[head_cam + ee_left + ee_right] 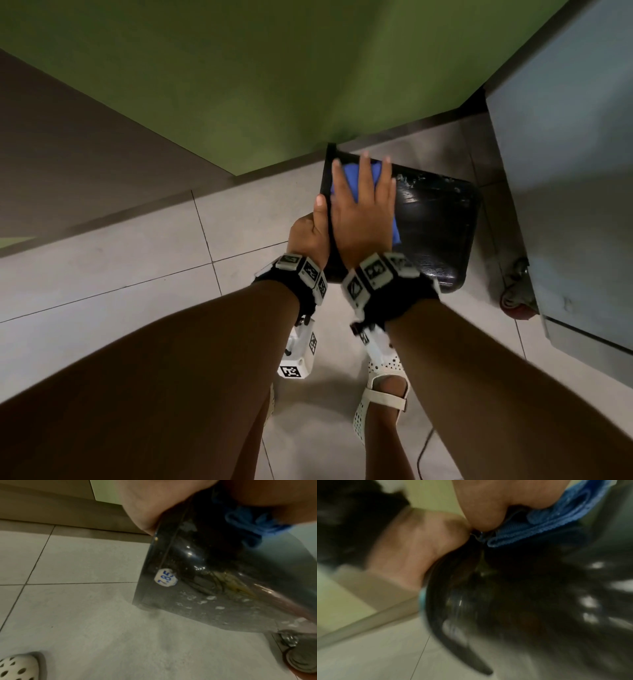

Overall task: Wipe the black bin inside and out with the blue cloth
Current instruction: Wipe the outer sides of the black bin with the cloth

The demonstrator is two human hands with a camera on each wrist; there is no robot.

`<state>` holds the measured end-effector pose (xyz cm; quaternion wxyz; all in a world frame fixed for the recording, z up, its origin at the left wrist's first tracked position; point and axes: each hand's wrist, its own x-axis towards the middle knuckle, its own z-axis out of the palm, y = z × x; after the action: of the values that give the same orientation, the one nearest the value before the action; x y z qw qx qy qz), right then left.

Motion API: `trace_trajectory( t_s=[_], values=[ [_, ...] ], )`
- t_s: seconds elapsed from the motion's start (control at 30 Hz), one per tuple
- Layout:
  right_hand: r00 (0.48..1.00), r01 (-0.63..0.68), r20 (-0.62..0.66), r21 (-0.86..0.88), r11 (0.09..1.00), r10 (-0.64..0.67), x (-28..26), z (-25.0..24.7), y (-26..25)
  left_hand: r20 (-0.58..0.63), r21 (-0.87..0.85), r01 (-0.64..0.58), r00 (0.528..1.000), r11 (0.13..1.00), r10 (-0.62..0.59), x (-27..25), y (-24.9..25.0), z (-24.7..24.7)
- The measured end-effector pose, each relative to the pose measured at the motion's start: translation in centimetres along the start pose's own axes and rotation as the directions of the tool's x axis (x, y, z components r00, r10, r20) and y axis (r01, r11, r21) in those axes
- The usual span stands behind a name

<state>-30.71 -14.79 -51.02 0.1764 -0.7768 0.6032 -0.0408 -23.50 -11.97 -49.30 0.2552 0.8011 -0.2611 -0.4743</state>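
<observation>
The black bin [431, 222] lies tipped on its side above the tiled floor, rim towards the left. My left hand [313, 222] grips the rim, thumb along its edge. On the bin's upturned outer wall my right hand [363, 202] lies flat, fingers straight, pressing the folded blue cloth [356, 178] against it. In the left wrist view the bin [205, 588] shows white specks, streaks and a price sticker [165, 579], with the cloth [248, 526] above. The right wrist view is blurred: the cloth [547, 524] sits under my palm on the bin [522, 601].
A grey cabinet [565, 171] on casters [517, 301] stands close to the bin's right. A green wall [239, 85] with a dark skirting runs behind. My feet in white perforated shoes [380, 401] stand on the pale tiles below, and a thin cable [424, 452] lies beside them.
</observation>
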Motion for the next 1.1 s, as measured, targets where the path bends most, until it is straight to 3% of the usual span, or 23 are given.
trace_trajectory(
  t_s=[0.13,0.27,0.37,0.47,0.6,0.77,0.9,1.0,1.1],
  values=[
    [0.984,-0.174,0.054,0.070,0.982,0.170,3.2,-0.5,-0.3,-0.010,0.006,-0.020,1.000,1.000,0.020,0.5,-0.3,0.0],
    [0.999,-0.031,-0.025,0.016,0.999,0.031,-0.2,0.2,0.0,-0.006,-0.037,-0.008,1.000,0.999,0.008,0.4,-0.1,0.1],
    [0.997,0.077,0.037,-0.076,0.994,-0.074,-6.1,1.5,0.2,0.019,-0.089,0.052,0.999,0.995,-0.050,0.3,0.1,0.2],
    [0.995,0.086,0.049,-0.080,0.993,-0.082,-9.1,2.2,0.3,0.022,-0.086,0.070,0.997,0.994,-0.068,-0.3,-0.5,0.2],
    [0.997,0.056,0.050,-0.087,0.995,-0.052,-6.7,1.9,0.3,0.001,-0.085,0.048,0.999,0.995,-0.048,0.1,-0.1,0.1],
    [0.995,-0.088,0.036,-0.041,0.995,0.089,-1.5,0.0,1.8,-0.023,-0.004,-0.019,1.000,1.000,0.019,0.2,-0.6,0.1],
    [0.990,-0.128,0.055,-0.043,0.991,0.130,-0.7,-0.7,3.8,-0.025,0.040,-0.025,0.999,0.999,0.026,0.3,-0.7,0.2],
    [0.926,-0.375,0.033,-0.031,0.927,0.376,-1.6,-1.0,6.0,-0.012,0.037,-0.001,1.000,0.999,0.002,-0.2,-0.8,0.0],
    [0.756,-0.645,-0.076,0.088,0.759,0.651,-2.2,-1.3,8.6,-0.002,0.052,-0.016,1.000,0.999,0.016,0.2,-0.6,0.1]
  ],
)
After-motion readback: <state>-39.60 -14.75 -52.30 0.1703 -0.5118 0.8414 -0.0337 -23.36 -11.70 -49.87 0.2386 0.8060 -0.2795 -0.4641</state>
